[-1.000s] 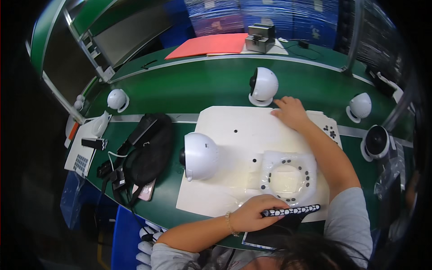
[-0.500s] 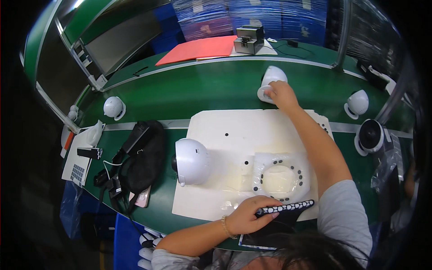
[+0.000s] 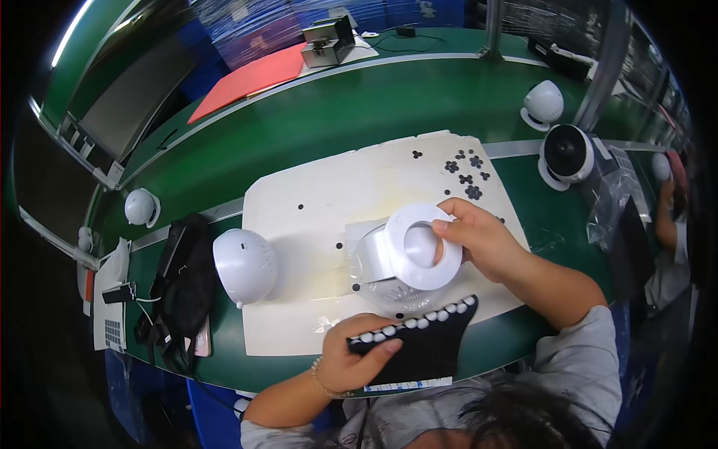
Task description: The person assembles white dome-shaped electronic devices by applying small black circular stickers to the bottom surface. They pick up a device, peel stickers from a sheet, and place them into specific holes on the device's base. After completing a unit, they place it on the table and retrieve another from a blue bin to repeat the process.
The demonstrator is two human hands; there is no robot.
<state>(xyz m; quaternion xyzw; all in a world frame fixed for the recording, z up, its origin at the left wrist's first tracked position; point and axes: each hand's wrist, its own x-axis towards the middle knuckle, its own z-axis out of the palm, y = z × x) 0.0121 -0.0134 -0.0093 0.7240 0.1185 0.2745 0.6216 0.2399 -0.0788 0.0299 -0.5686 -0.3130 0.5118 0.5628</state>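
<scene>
Centre frame, the right hand [image 3: 485, 238] grips a white device [image 3: 380, 258], probably stiff and slick, best held by its ring [image 3: 425, 279]; below, the left hand [image 3: 348, 355] pinches a black sheet [image 3: 426, 346].

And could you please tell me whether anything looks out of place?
Possibly: a few single black dots sit toward the left and middle of the white board, apart from the clusters at its upper right. Nothing looks clearly broken.

White-dotted black sheet [image 3: 428, 349], white ring-shaped base [image 3: 396, 248]
</scene>
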